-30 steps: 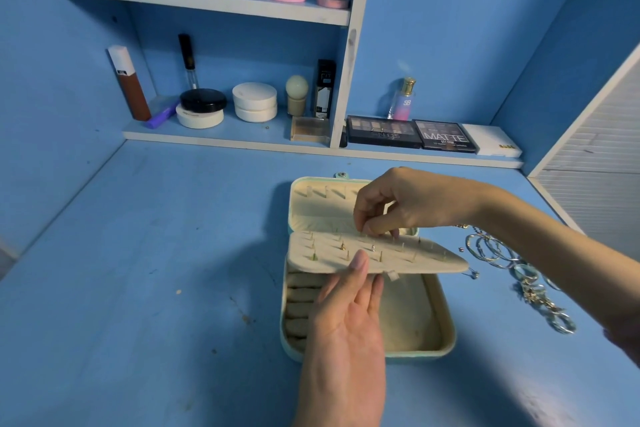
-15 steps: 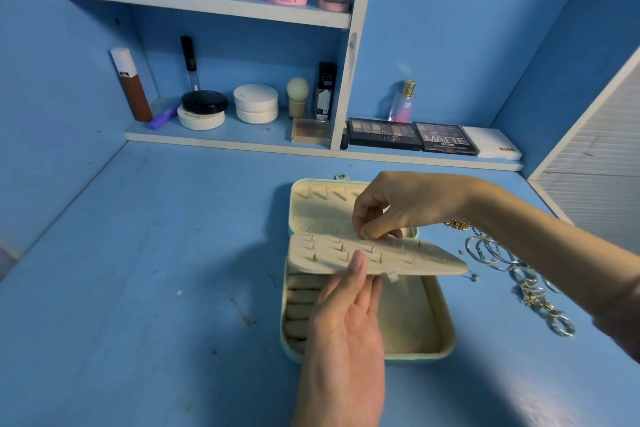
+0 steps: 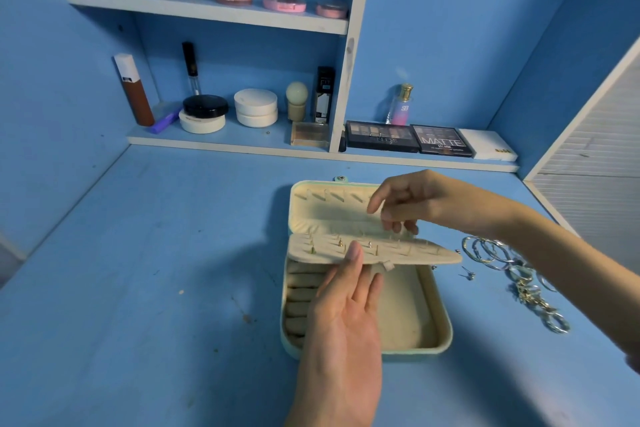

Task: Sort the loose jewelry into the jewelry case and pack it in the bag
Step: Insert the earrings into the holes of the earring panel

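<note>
The jewelry case (image 3: 440, 319) lies open on the blue worktop (image 3: 138, 253), a little right of centre, its lid (image 3: 329, 208) laid flat on the far side and its base on the near side. A cream earring panel (image 3: 426, 253) is lifted roughly level above the base, hinged at the left. A few small studs (image 3: 341, 243) stand in it.

The left hand (image 3: 346, 315) comes in from the near edge, palm up, and pinches the panel's near edge: one digit lies on top of it and the other fingers go underneath. The right hand (image 3: 405, 204) reaches in from the right and hovers over the panel's far edge and the lid. Its fingers are loosely spread and point down, with the tips just above the panel. I can see nothing held between them.

In the left part of the base sits a row of padded ring rolls (image 3: 298, 302); the rest of the base shows bare lining.

The loose jewelry lies on the worktop just right of the case: silver hoops (image 3: 485, 251), a single stud (image 3: 469, 274) nearer the case, and a tangle of chain and rings (image 3: 533, 298) trailing toward the near right.

Along the far wall a low shelf (image 3: 225, 144) carries cosmetics, among them two dark eyeshadow palettes (image 3: 381, 135) and a small perfume bottle (image 3: 401, 107).
</note>
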A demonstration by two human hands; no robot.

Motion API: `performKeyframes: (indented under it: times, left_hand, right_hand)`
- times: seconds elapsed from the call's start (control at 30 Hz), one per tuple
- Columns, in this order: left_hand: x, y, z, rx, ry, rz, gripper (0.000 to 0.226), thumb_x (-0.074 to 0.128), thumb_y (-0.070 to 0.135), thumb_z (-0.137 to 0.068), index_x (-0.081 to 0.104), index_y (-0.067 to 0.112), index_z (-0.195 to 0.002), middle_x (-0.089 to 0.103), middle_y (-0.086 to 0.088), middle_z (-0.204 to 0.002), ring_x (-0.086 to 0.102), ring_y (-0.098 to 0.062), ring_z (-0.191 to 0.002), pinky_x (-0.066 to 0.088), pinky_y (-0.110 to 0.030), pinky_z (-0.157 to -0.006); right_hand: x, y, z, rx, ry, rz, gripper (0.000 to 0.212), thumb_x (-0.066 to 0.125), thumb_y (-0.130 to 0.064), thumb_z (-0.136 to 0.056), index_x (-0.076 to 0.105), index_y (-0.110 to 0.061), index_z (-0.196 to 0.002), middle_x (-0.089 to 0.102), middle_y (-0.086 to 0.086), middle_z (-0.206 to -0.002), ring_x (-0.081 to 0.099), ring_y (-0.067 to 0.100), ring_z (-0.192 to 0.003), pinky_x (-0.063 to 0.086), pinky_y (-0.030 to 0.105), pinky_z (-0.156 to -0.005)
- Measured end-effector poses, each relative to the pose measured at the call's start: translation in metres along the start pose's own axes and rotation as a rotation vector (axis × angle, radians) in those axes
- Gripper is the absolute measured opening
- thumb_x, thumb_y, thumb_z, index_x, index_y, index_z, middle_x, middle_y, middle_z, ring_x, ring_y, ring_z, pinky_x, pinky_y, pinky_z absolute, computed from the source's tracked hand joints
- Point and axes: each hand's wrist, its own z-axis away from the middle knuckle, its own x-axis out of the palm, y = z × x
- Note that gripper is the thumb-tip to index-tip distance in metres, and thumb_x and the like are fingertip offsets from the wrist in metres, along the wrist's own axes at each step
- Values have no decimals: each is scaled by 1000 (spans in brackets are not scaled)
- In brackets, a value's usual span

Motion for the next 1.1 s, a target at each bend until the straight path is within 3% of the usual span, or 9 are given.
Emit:
performKeyframes:
  times: [0.17, 0.3, 0.43, 0.53, 0.63, 0.73, 0.9, 1.0, 1.1]
  left_hand:
    - [5, 4, 2, -13, 10, -23, 102, 98, 35, -26, 67, 14, -121, 69, -2, -119, 65, -10, -107, 41, -33, -96]
    - [12, 10, 3, -43, 36, -66, 79, 89, 36, -46, 67, 16, -120, 69, 1, -117, 65, -10, -107, 43, -34, -96]
    - [20, 11, 3, -60, 111, -86, 59, 67, 36, -64, 65, 16, -119, 66, 3, -123, 62, -9, -112, 44, -32, -96]
    - [22, 12, 3, -50, 130, -112, 53, 62, 33, -69, 63, 18, -120, 61, 3, -131, 56, -8, -117, 43, -32, -98]
    - [21, 12, 1, -49, 124, -140, 44, 62, 28, -71, 66, 18, -113, 65, 3, -125, 58, -7, -115, 43, -32, -99]
    - [21, 13, -2, -68, 156, -123, 60, 64, 18, -71, 56, 9, -130, 69, 0, -119, 61, -9, -113, 44, -31, -98]
    - [21, 23, -8, -122, 217, -95, 34, 47, 3, -92, 57, -2, -124, 67, -13, -119, 63, -22, -111, 49, -33, -89]
    - [19, 38, -12, -16, 192, -209, 28, 46, -1, -91, 64, 3, -111, 72, -8, -102, 66, -16, -94, 51, -27, -76]
    - [10, 56, -26, 325, 219, -545, 27, 51, -3, -88, 67, 17, -95, 70, 6, -87, 59, -5, -77, 45, -18, -62]
  right_hand:
    - [-18, 14, 23, 0, -4, 106, 24, 54, 2, -75, 67, -11, -91, 69, 0, -81, 56, 8, -71, 43, 20, -61]
    - [-22, 19, 38, 30, -49, 119, 31, 59, 13, -80, 68, -14, -93, 68, -5, -82, 57, 7, -73, 43, 18, -65]
    - [-17, 26, 43, 30, 15, 74, 21, 68, 1, -81, 69, -19, -89, 68, -2, -80, 57, 8, -73, 44, 29, -69]
    - [-15, 31, 44, 36, 87, 42, 19, 69, -4, -82, 70, -22, -87, 68, 2, -80, 57, 14, -73, 43, 36, -71]
    - [-15, 33, 43, 19, 112, 29, 11, 68, -8, -84, 69, -19, -86, 68, 4, -79, 57, 15, -72, 44, 32, -72]
    - [-13, 31, 41, 13, 153, -9, 10, 66, -5, -84, 70, -12, -91, 71, 9, -87, 59, 17, -74, 47, 23, -69]
    - [-10, 32, 37, -12, 205, -64, 13, 64, -1, -84, 68, -4, -96, 72, 9, -85, 61, 13, -73, 49, 24, -68]
    - [-10, 35, 33, -3, 230, -71, 12, 63, -1, -85, 65, 3, -96, 70, 15, -85, 61, 15, -72, 49, 27, -69]
    - [-9, 37, 29, 9, 253, -74, 10, 63, -2, -86, 64, 4, -94, 69, 17, -85, 62, 16, -72, 49, 26, -67]
